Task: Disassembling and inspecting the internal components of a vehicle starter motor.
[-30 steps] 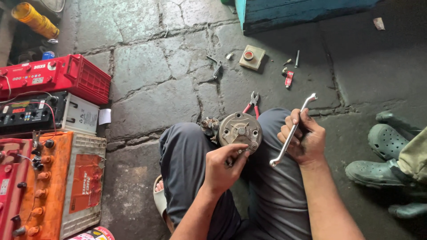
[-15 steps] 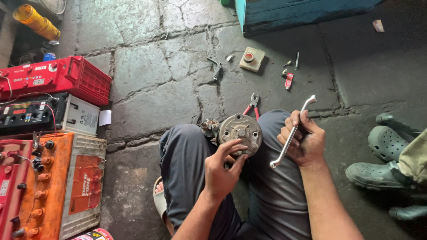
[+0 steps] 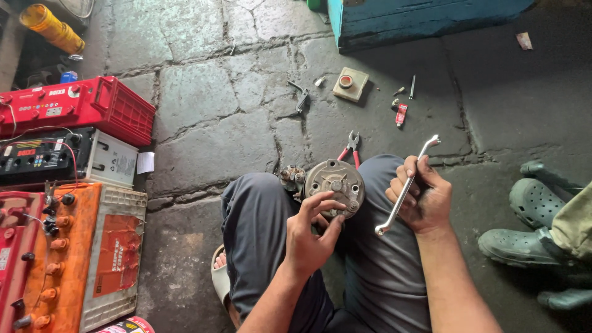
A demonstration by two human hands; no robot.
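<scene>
Batteries left; pliers (red-handled) on floor.

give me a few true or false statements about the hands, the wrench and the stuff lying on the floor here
1. The right hand holds a double-ended wrench. True.
2. The left hand grips the red-handled pliers. False: its fingers touch the round metal part held between the knees; the pliers lie on the floor.
3. Batteries are stacked at the left. True.
4. The blue box rests on the person's lap. False: it stands on the stone floor at the top.
</scene>
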